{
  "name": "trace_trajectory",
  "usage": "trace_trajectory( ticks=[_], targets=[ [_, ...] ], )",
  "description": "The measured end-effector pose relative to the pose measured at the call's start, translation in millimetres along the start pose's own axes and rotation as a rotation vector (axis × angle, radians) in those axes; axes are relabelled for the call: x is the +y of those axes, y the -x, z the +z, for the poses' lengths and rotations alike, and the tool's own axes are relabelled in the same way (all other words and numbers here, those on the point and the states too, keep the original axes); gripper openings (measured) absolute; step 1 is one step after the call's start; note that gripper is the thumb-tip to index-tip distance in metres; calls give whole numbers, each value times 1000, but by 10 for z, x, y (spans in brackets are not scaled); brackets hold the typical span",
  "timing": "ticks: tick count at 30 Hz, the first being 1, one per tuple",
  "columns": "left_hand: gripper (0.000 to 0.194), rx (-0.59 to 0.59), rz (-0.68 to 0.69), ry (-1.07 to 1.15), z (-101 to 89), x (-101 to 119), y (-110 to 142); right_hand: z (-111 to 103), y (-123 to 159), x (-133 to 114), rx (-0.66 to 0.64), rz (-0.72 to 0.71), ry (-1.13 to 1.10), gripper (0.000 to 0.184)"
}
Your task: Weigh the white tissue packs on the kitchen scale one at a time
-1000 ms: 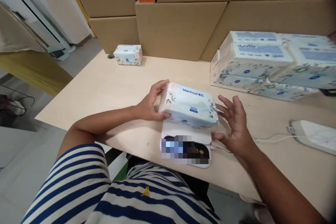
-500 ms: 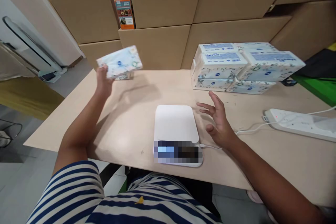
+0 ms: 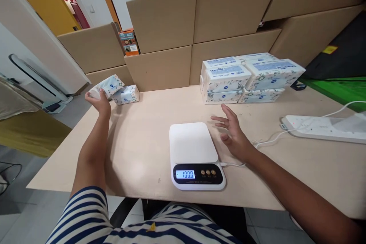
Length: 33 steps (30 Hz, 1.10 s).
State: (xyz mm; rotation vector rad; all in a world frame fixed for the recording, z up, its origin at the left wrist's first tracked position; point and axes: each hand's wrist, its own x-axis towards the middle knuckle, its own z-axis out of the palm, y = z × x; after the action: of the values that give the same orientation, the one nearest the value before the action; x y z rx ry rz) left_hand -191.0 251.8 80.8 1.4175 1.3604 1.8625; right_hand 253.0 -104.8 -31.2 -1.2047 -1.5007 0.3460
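My left hand (image 3: 100, 103) is closed around a tissue pack (image 3: 108, 85) at the table's far left, holding it tilted. Just beside and partly behind it, a second tissue pack (image 3: 127, 95) rests on the table. My right hand (image 3: 231, 127) hovers open with fingers apart, right of a white digital scale (image 3: 193, 143). Nothing lies on the scale's plate, and its lit display (image 3: 185, 174) reads 100.0. Several more tissue packs (image 3: 228, 78) are stacked in two layers at the back right, beyond my right hand.
Cardboard boxes (image 3: 162, 66) form a wall along the table's back edge. A small orange box (image 3: 129, 42) stands on one of them. On the right lies a white power strip (image 3: 323, 127), and a white cable (image 3: 268, 142) runs across the table near the scale.
My left hand has carried the tissue pack further left and tilted it, uncovering the pack behind. My right hand stays open beside the scale. The camera view has shifted.
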Motion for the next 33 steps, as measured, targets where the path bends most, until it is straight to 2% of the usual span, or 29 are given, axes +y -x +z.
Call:
trace_trajectory(
  ticks=[3,7,11,13,16,20,29,33],
  targets=[
    [41,97,-12,-34,4,-79,13,-14,-9,-5,1,1,-2,93],
    [51,-16,-74,-9,-3,-107,-71,-25,-1,25,-17,-6,0,91],
    [34,-107,-130,30,14,-82,-185,-37,-1,38,-35,-6,5,90],
    [24,-115,-210,23,39,-74,-245,-49,-9,35,-27,-7,9,90],
    [22,-96,-322,1,102,-65,-320,-68,-23,34,-2,-16,21,90],
    [29,-96,-362,10,188,-25,-323,-77,-34,43,2,-6,25,87],
    [52,-144,-392,31,220,181,-97,-75,-28,44,-20,14,34,88],
    [61,-173,-352,26,277,313,-13,-65,-35,56,-13,15,32,87]
  ],
)
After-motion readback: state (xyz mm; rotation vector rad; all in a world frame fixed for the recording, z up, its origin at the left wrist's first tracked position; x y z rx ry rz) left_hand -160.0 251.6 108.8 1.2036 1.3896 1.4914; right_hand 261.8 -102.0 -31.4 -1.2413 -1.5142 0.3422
